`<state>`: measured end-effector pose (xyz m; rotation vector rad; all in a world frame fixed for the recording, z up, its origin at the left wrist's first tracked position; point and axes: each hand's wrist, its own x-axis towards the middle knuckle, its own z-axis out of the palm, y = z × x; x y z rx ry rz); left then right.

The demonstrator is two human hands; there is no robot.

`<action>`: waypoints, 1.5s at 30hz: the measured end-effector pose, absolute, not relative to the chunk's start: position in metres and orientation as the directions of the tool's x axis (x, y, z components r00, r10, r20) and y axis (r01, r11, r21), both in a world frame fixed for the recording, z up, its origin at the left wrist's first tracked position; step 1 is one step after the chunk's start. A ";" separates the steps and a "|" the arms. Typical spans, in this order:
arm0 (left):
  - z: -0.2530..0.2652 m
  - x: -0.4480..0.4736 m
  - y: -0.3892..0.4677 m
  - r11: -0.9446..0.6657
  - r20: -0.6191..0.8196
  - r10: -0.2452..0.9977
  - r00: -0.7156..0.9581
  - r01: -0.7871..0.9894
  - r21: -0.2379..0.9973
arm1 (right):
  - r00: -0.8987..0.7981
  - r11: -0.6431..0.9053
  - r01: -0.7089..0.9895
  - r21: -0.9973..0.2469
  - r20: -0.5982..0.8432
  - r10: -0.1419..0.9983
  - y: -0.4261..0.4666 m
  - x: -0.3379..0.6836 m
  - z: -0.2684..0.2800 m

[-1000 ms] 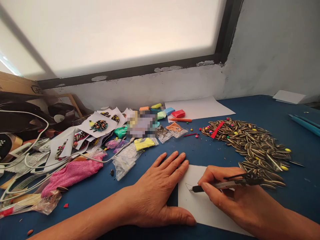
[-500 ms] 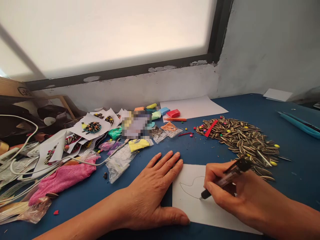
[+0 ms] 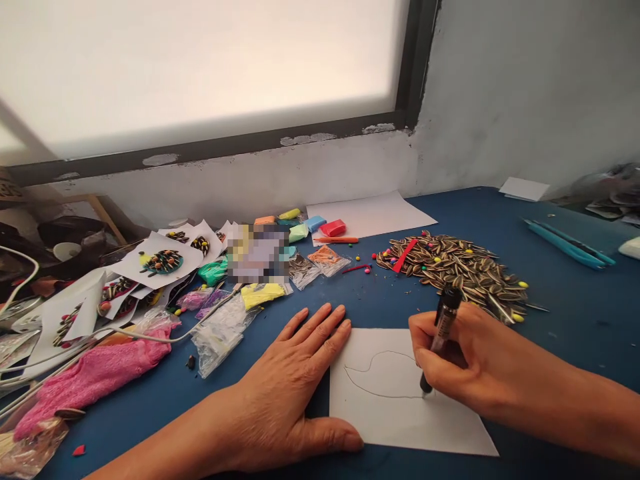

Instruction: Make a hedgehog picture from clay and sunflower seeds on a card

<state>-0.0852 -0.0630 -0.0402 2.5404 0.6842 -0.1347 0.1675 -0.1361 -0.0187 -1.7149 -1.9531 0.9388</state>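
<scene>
A white sheet of paper (image 3: pixel 390 427) lies on the blue table, bearing a thin curved outline with a pointed left end. My left hand (image 3: pixel 295 387) rests flat, fingers stretched out, with its fingertips and thumb at the paper's left edge. In my right hand (image 3: pixel 465 360) is a black pen (image 3: pixel 443 327), held fairly upright. Its tip touches the paper at the lower line of the outline. The right part of the drawing is hidden behind my fingers.
Beyond my right hand is a heap of sunflower seeds (image 3: pixel 450 260) with small coloured balls. Blue tweezers (image 3: pixel 570 243) lie at the right. To the left are a pink cloth (image 3: pixel 100 373), seed-decorated cards (image 3: pixel 160 260), a white cable and bags of coloured clay (image 3: pixel 263 293).
The pen has moved right along the paper, lengthening the lower line of the outline, and stands more upright. My left hand stays flat. The camera view has shifted slightly right.
</scene>
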 end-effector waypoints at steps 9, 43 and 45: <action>-0.044 -0.087 -0.062 -0.769 -0.211 0.439 0.873 0.487 0.415 | -0.175 0.041 0.758 -0.650 -0.143 0.974 -0.135 0.175 -0.016; -0.045 -0.086 -0.062 -0.768 -0.181 0.452 0.874 0.484 0.419 | -0.140 0.009 0.759 -0.651 -0.151 0.979 -0.141 0.177 -0.019; -0.044 -0.087 -0.063 -0.765 -0.201 0.449 0.871 0.491 0.417 | -0.154 0.011 0.768 -0.641 -0.168 0.974 -0.141 0.178 -0.021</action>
